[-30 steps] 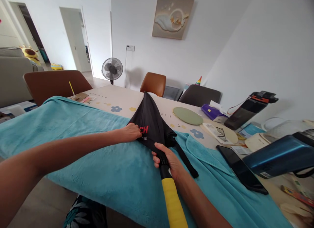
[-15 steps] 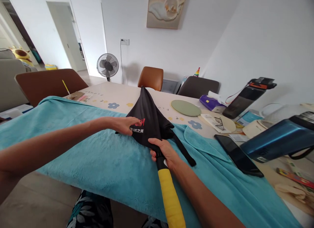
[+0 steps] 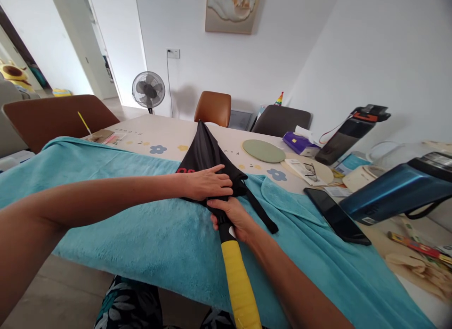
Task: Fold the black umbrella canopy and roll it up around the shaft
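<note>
A black umbrella, its canopy folded loosely, points away from me across the table. Its yellow-wrapped handle comes toward my lap. My right hand is closed around the shaft just above the handle. Across the lower canopy lies my left hand, fingers stretched out flat over the fabric and covering most of the printed lettering. A black strap hangs off the canopy's right side onto the turquoise blanket beneath.
On the right lie a phone, a tilted blue bottle, a dark bottle, glasses and a purple tissue pack. A green round mat sits further back. Chairs and a fan stand behind the table.
My left hand has swept right across the canopy, from its left edge to just above my right hand. The right hand keeps its grip. The view has shifted slightly.
</note>
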Tool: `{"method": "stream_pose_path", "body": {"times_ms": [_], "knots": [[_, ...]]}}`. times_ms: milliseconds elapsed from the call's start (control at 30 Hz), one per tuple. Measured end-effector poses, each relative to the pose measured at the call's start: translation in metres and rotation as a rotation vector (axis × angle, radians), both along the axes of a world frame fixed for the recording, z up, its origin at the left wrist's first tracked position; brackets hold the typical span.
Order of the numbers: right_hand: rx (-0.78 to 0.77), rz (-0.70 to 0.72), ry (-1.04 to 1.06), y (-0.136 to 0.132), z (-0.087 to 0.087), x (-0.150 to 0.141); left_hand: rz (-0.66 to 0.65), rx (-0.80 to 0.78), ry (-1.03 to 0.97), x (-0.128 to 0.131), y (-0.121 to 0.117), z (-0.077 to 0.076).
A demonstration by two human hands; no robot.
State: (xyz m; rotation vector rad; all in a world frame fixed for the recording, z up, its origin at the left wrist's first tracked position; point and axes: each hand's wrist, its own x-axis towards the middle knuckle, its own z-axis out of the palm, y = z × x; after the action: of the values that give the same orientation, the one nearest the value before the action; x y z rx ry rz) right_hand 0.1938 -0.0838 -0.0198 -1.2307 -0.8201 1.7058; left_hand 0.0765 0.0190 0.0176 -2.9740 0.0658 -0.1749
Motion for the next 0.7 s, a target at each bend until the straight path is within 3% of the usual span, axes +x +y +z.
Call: {"method": "stream_pose_path", "body": {"times_ms": [200,367,567,700], "knots": [[0.034,-0.009,0.094,0.004,-0.002,0.004,-0.031,0.008,-0.016,0.005,0.010,-0.002],[-0.057,-0.104,0.162,0.008,0.001,0.004,-0.012,0.100,-0.083,0.008,0.018,-0.009],[-0.193,0.009,0.164,0.029,0.013,0.005,0.038,0.100,-0.134,0.004,0.037,-0.012],[-0.157,0.016,0.239,0.048,0.009,0.003,0.117,0.037,-0.183,-0.001,0.054,-0.021]]}}
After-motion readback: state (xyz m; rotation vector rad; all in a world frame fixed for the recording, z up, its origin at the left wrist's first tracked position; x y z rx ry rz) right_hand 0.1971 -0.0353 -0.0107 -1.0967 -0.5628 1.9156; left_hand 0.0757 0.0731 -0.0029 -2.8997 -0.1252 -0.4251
